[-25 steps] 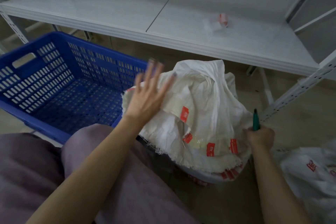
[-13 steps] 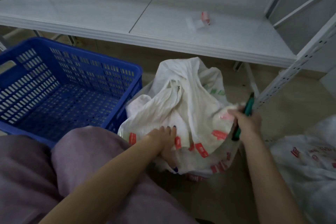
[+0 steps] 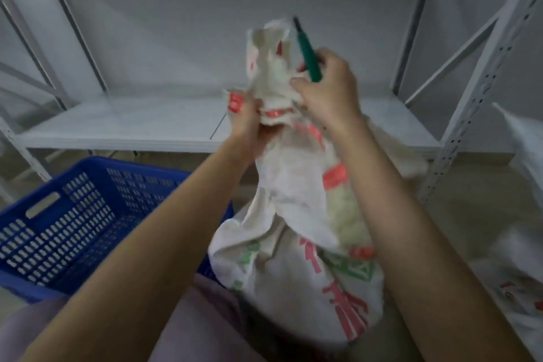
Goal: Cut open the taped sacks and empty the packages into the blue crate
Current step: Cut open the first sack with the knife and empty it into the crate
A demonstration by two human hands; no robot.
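Sitting with mauve-clad knees (image 3: 211, 311) at six o'clock, close under the camera. Reaching both bare forearms up toward twelve. Holding a white woven sack (image 3: 293, 258) up by its gathered neck, its printed belly hanging at five o'clock. Hanging it just beside the blue crate (image 3: 73, 229) at eight o'clock, though blur is hiding whether the two are touching.

Gripping the bunched neck from the nine o'clock side with the left hand (image 3: 249, 123), fingers curled round the cloth and its red-printed tape. Clamping the same bunch from the three o'clock side with the right hand (image 3: 329, 94), fingers curled close together. Also pinching a green-handled cutter (image 3: 308, 59) in that hand, its dark tip slanting up toward eleven o'clock.

Lying at three to four o'clock, well apart, another white sack (image 3: 517, 288). Facing a white metal shelf rack (image 3: 132, 126) at twelve o'clock, farthest off.
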